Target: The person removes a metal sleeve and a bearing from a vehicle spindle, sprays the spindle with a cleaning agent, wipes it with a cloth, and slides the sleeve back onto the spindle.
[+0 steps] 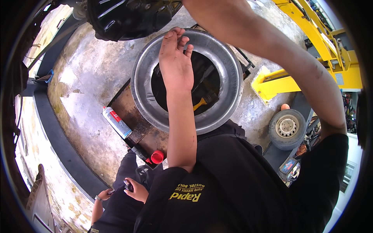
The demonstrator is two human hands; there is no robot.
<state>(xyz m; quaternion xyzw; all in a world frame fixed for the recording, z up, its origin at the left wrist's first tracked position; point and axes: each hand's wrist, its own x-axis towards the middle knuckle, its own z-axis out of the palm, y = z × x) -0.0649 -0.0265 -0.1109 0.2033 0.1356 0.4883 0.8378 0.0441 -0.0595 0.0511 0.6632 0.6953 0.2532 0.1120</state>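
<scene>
My left hand (pixel 176 68) is raised palm-up over a wide metal basin (pixel 235 81). Its fingers are apart and slightly curled, with nothing seen in them, just below a black metal housing (pixel 132 19) at the top. Dark liquid fills the basin's middle, and a paintbrush with a yellow handle (pixel 200 103) lies in it. My right forearm (pixel 287 50) reaches up past the top edge beside the housing, so the right hand is out of the picture.
Under the basin is a brown-topped tray (pixel 149 139) with a spray can (pixel 116 122) and a red round cap (pixel 157 156). Another person's hands (pixel 136 190) hold a small dark item at lower left. A yellow steel frame (pixel 274 83) and a wheel (pixel 287 129) stand right.
</scene>
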